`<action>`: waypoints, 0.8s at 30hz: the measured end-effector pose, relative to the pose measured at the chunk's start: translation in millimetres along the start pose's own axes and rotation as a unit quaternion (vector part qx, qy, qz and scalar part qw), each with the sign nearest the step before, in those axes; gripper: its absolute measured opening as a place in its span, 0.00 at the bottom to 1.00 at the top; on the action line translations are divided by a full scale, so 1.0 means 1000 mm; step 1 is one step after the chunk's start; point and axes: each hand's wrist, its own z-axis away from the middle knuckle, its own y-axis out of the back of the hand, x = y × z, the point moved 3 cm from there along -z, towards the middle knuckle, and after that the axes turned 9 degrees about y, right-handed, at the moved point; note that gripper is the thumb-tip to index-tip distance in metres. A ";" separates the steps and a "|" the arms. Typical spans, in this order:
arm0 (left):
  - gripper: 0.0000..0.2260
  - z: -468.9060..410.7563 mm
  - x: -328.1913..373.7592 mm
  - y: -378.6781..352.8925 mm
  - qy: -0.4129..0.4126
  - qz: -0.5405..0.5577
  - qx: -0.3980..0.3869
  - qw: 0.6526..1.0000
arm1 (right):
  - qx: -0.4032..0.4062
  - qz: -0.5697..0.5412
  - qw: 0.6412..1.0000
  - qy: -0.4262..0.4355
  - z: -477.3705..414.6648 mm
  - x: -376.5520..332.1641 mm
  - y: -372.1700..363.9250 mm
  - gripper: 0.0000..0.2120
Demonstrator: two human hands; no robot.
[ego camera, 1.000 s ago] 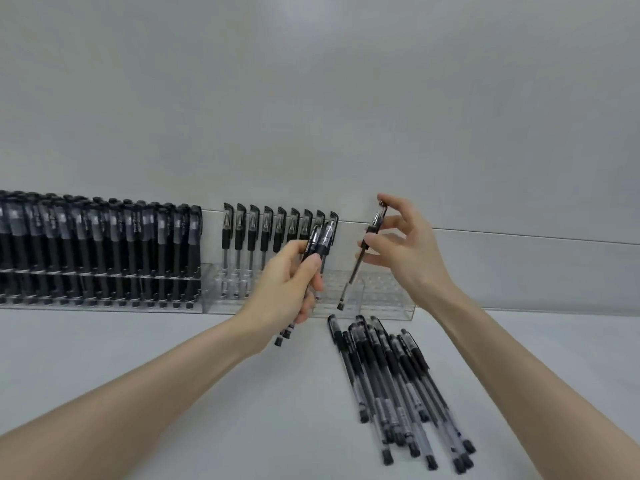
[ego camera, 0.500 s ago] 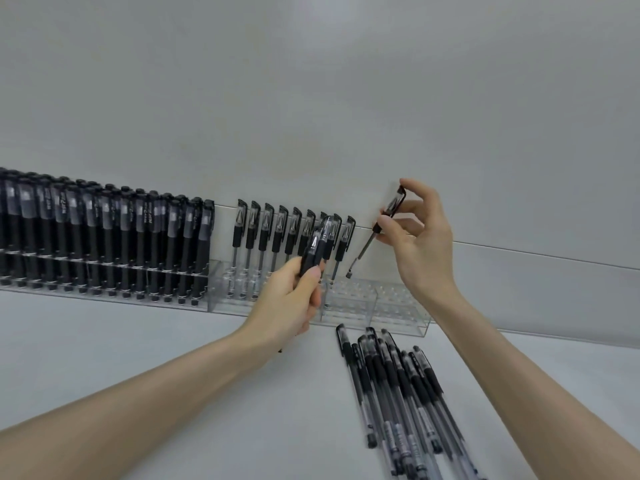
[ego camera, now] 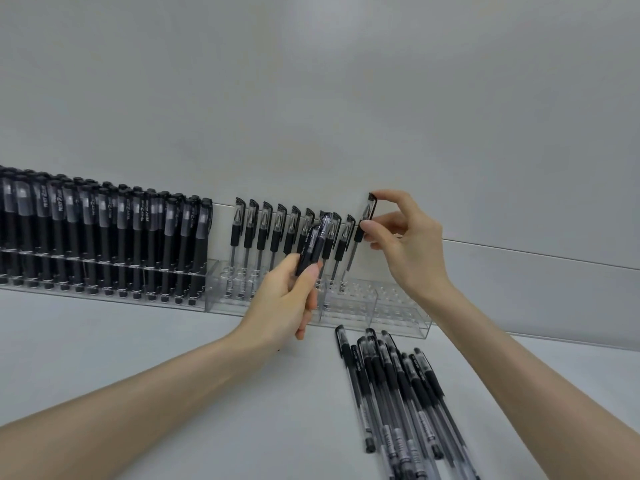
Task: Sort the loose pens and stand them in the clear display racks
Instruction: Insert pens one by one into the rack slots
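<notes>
Right hand pinches a pen near-upright — cap up, tip toward the clear rack; left hand grips spare pens.

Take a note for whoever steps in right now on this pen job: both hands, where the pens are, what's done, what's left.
Left hand: grips a small bundle of clear black-capped pens.
Right hand: fingers pinch a single clear pen upright over the clear plastic rack, tip not yet in a hole.
Done: the matte black pens fill the far-left rack; a back row of standing clear pens is in.
Left: seat this pen, then the bundle, then the loose pen pile on the table.
</notes>
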 end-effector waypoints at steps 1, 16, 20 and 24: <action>0.08 0.000 0.000 0.000 -0.001 0.000 -0.001 1.000 | -0.012 0.009 1.000 0.001 0.001 0.002 -0.001 0.15; 0.09 0.006 0.002 -0.007 0.001 0.014 -0.060 0.998 | -0.061 0.047 0.997 -0.026 0.021 -0.004 0.002 0.14; 0.06 0.011 0.003 -0.015 -0.020 0.022 -0.107 0.994 | -0.079 -0.126 0.984 -0.096 0.030 -0.017 0.000 0.12; 0.08 0.014 0.001 -0.020 -0.016 0.031 -0.127 0.991 | -0.053 -0.243 0.959 -0.135 0.038 -0.020 0.001 0.12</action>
